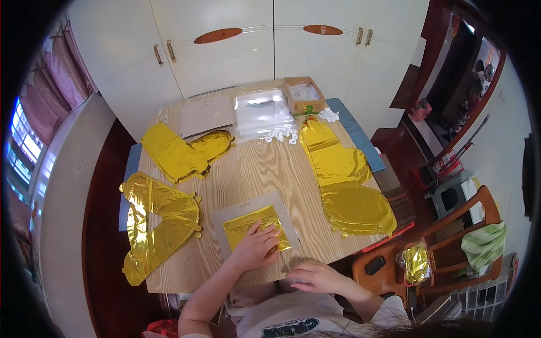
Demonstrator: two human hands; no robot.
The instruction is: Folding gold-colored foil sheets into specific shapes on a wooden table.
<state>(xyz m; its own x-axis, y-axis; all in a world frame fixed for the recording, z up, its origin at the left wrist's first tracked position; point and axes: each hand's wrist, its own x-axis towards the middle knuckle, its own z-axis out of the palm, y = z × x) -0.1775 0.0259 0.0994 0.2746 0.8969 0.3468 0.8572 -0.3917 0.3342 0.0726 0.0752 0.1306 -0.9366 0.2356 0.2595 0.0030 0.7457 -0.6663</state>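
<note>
In front of me lies a grey card sheet (221, 221) with a folded gold foil balloon (234, 225) on it. My left hand (258, 248) rests on the folded foil, its fingers spread and pressing down on the right part. My right hand (316, 277) hovers at the table's front edge, near the card's lower right corner, fingers apart and nothing visible in them. Flat gold foil balloons lie on either side: one at the near left (163, 219), one at the far left (180, 152), and a stack at the right (338, 169).
Across the wooden table (265, 169) stand clear plastic bags (262, 110), small white rings (280, 135), a grey card stack (207, 115) and a cardboard box (304, 96). At the right, a wooden chair (360, 267) holds a packet of gold foil (417, 263).
</note>
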